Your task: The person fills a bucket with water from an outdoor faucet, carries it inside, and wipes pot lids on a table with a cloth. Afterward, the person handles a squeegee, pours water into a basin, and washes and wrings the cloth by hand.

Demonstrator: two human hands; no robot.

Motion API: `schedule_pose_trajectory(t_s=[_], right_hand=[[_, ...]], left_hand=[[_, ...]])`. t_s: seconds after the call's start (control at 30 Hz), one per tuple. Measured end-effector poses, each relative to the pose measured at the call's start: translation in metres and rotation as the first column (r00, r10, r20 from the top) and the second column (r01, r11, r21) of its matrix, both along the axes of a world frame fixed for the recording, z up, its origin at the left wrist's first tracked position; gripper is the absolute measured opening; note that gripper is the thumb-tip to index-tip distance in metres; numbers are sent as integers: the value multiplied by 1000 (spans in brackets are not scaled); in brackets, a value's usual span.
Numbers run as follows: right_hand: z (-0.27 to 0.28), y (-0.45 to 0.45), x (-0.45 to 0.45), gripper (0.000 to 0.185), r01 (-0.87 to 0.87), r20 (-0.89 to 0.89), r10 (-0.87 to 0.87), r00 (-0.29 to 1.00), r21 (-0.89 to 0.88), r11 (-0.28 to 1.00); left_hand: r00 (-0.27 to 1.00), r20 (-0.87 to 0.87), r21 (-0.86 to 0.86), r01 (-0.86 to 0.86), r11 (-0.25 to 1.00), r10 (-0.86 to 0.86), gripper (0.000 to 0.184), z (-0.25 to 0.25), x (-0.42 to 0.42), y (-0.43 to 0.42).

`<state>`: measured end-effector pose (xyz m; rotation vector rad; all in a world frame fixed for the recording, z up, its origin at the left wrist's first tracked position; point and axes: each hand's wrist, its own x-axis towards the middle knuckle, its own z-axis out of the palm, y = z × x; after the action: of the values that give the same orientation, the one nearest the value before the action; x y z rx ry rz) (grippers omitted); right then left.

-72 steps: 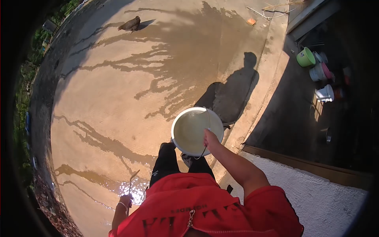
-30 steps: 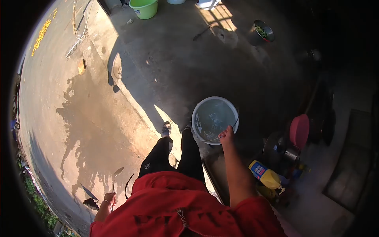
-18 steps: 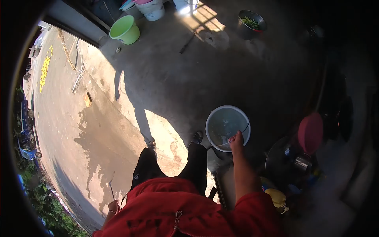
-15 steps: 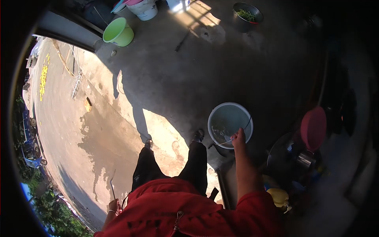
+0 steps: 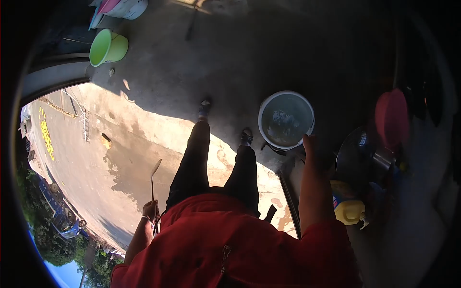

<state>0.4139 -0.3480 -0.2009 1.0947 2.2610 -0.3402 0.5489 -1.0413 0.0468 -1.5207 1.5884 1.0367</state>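
My right hand (image 5: 309,142) is closed at the near right edge of a white-rimmed bucket (image 5: 262,111), where its wire handle comes down. Cloudy, greyish water (image 5: 288,126) with pale glints fills part of the bucket. Whether the bucket touches the floor is hard to tell. On the other side, my left hand (image 5: 150,210) is wrapped round the thin handle of a long metal utensil (image 5: 152,185), held upright at my side. Its narrow, flattened head looks like a spoon or turner; the exact kind is unclear.
A green bucket (image 5: 109,47) and stacked tubs (image 5: 126,7) stand at upper left. To my right are a pink basin (image 5: 392,117), a large metal pan (image 5: 349,152) and a yellow jug (image 5: 349,211). A sunlit doorway strip (image 5: 168,126) leads to a wet yard.
I have stepped forward, my left foot now ahead inside the shaded room. The bucket has shifted slightly up and right in view, and the utensil in my left hand has risen.
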Motion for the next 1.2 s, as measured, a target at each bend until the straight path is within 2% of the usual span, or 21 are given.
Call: schedule_pose_trajectory(t_s=[0.07, 0.1, 0.13, 0.17, 0.2, 0.23, 0.3, 0.33, 0.4, 0.43, 0.53, 0.6, 0.67, 0.73, 0.77, 0.8, 0.83, 0.9, 1.03, 1.1, 1.2], right_hand=[[79, -12, 10, 22, 67, 14, -75, 997, 296, 953], [111, -17, 16, 22, 95, 2, -101, 995, 320, 943], [141, -24, 24, 19, -158, -170, 244, 955, 405, 901], [168, -35, 35, 17, -373, -283, 568, 773, 521, 767], [127, -4, 79, 17, -354, -279, 558, 781, 538, 765], [84, -5, 125, 17, -78, -4, 78, 997, 85, 993], [169, -82, 83, 18, 280, 209, -222, 952, -308, 910], [201, -127, 68, 19, 377, 130, -356, 925, -408, 832], [183, -188, 77, 25, 426, 152, -407, 901, -496, 757], [190, -215, 66, 26, 373, 236, -289, 928, -553, 746], [196, -274, 47, 30, 237, 108, -229, 967, -704, 670], [176, -284, 41, 28, -107, -200, 9, 980, -485, 868], [162, -268, 32, 25, -304, -380, 149, 913, -390, 869], [117, -252, 26, 23, -138, -527, -192, 828, -523, 841], [123, -247, 2, 23, 186, -319, -496, 807, -660, 728], [137, -243, -28, 23, 487, -68, -736, 674, -708, 511], [123, -237, -41, 23, 502, -42, -746, 664, -714, 487], [81, -237, -61, 25, 662, 216, -938, 271, -749, 19], [-18, -247, -76, 29, 556, 245, -969, -31, -801, -221], [-49, -256, -93, 32, 498, 248, -914, -321, -777, -385], [-108, -266, -96, 34, 355, 211, -836, -506, -833, -425]], left_hand=[[998, -12, 77, 57, 995, -56, 23, -16, -68, 2], [991, -55, 100, 126, 987, -121, 23, -20, -106, 6], [980, -95, 120, 185, 975, -174, 24, -20, -139, 11], [972, -144, 163, 210, 964, -187, 24, -20, -169, 14], [959, -198, 202, 242, 949, -203, 24, -20, -199, 16], [941, -237, 218, 293, 931, -240, 24, -20, -227, 18], [881, -346, 242, 416, 877, -322, 24, -27, -272, 20], [866, -365, 252, 445, 860, -341, 24, -31, -291, 20], [853, -405, 357, 479, 802, -329, 25, -40, -330, 22], [819, -399, 286, 538, 793, -412, 25, -36, -349, 33], [727, -391, 239, 672, 701, -564, 27, -32, -393, 51], [656, -411, 218, 745, 631, -633, 29, -36, -411, 52], [613, -390, 207, 785, 584, -687, 30, -31, -426, 59], [585, -363, 189, 808, 557, -725, 31, -28, -436, 58], [569, -352, 167, 819, 549, -743, 30, -30, -439, 52], [555, -336, 149, 829, 539, -761, 30, -31, -440, 48], [578, -313, 134, 812, 567, -754, 29, -30, -441, 43], [610, -271, 90, 787, 611, -745, 29, -27, -442, 28], [673, -121, 33, 737, 675, -730, 29, -33, -454, 4], [642, -41, 53, 766, 640, -765, 29, -38, -473, -10], [630, 48, 72, 772, 632, -775, 28, -53, -504, -4]])
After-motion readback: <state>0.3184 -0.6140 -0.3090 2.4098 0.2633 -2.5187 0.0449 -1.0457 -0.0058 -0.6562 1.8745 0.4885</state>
